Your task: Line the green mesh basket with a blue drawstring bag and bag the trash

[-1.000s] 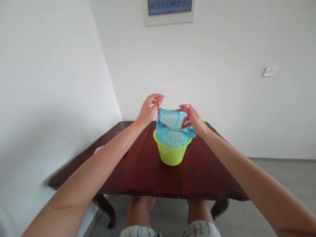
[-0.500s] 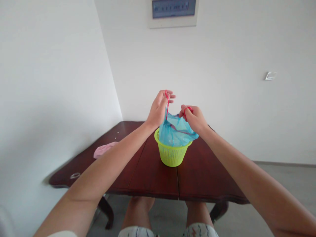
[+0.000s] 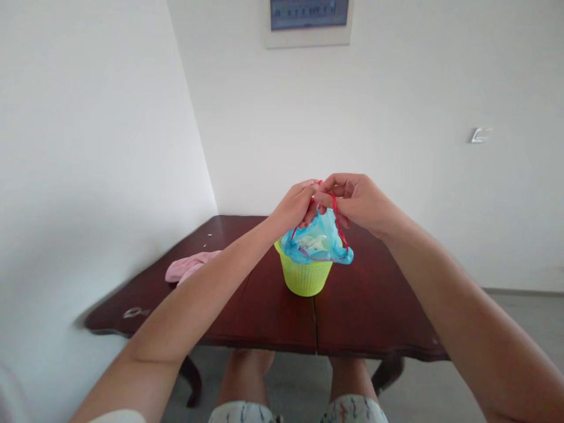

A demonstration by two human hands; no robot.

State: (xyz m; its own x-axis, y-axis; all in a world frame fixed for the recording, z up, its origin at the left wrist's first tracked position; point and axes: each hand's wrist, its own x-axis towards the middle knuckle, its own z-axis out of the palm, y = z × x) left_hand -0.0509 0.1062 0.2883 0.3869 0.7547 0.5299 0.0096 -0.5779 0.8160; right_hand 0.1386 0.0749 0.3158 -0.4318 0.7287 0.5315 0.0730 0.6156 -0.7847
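Observation:
A yellow-green mesh basket (image 3: 307,278) stands on the dark wooden table, lined with a blue plastic bag (image 3: 339,254) whose mouth gapes over the rim. Whitish contents show inside the bag. Red drawstrings (image 3: 338,220) run up from the bag to both hands. Above the basket, my left hand (image 3: 302,202) is closed on the drawstring. My right hand (image 3: 348,197) meets it there, thumb and fingers pinching the red drawstring, with one strand hanging down from it to the bag's right edge. The fingertips of both hands overlap, so their exact grip is partly hidden.
A pink cloth (image 3: 187,267) lies on the table's left side, partly behind my left forearm. Nearer the left edge is a small pale ring-shaped item (image 3: 132,312). White walls border the table (image 3: 374,317) at the back and left.
My hands have come together above the basket, the left moving right and down. The bag's raised left side has sunk, and its mouth shows more of the inside.

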